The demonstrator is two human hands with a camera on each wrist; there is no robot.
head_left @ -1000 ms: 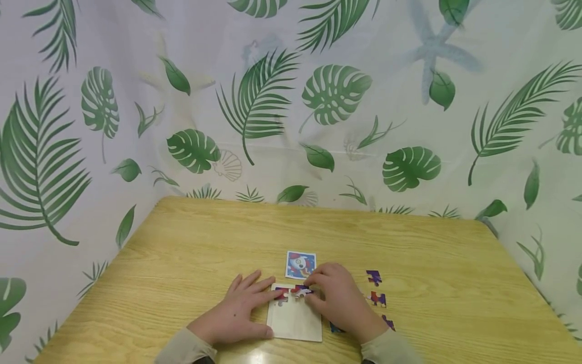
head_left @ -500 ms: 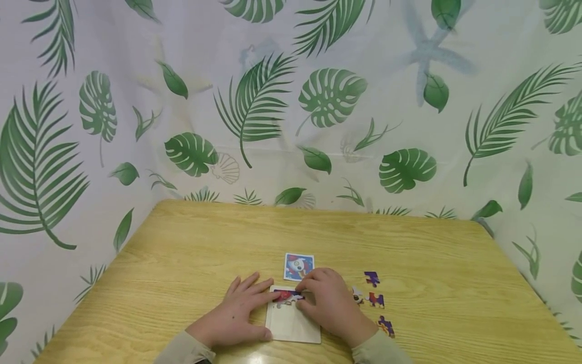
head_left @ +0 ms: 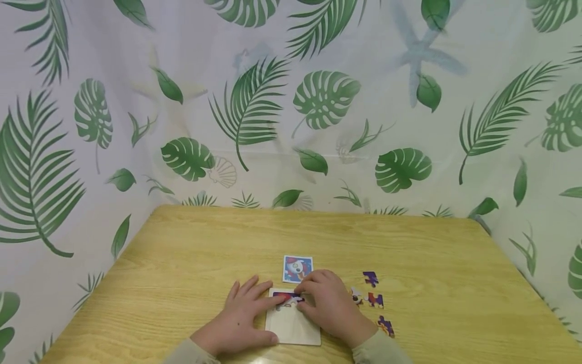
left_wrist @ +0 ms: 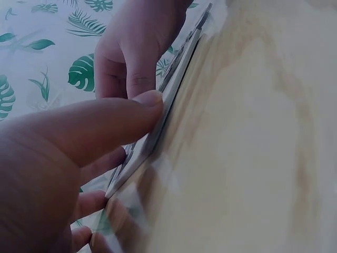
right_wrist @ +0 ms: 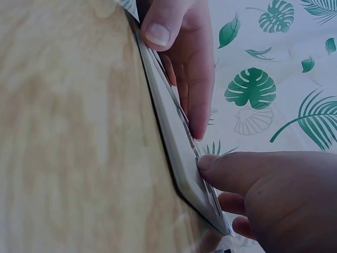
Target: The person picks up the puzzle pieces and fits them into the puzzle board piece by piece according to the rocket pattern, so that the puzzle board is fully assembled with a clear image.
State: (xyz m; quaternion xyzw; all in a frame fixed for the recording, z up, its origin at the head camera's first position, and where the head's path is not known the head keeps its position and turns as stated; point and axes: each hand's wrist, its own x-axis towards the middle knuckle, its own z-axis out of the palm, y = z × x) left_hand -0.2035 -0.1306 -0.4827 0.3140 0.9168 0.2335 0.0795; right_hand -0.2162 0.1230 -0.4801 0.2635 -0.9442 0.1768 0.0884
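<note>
A pale square puzzle board (head_left: 293, 329) lies before me, with joined jigsaw pieces (head_left: 287, 300) in red, purple and white along its far edge. My left hand (head_left: 241, 319) is spread at the board's left side, its straight index finger resting on the left piece. In the left wrist view its thumb (left_wrist: 142, 103) lies at the board's near edge. My right hand (head_left: 331, 308) bends its fingers and thumb around the right-hand jigsaw piece at the far right corner. That hand covers much of the piece.
A picture card (head_left: 297, 269) with a white and red figure on blue lies just beyond the board. To the right are loose jigsaw pieces: a purple one (head_left: 371, 278), a red and purple one (head_left: 375, 299), an orange and purple one (head_left: 385, 326), and a white one (head_left: 356, 297).
My right hand has moved slightly left and brought its piece flat against the left piece; earlier there was a gap between them. The left hand has stayed nearly in place.
</note>
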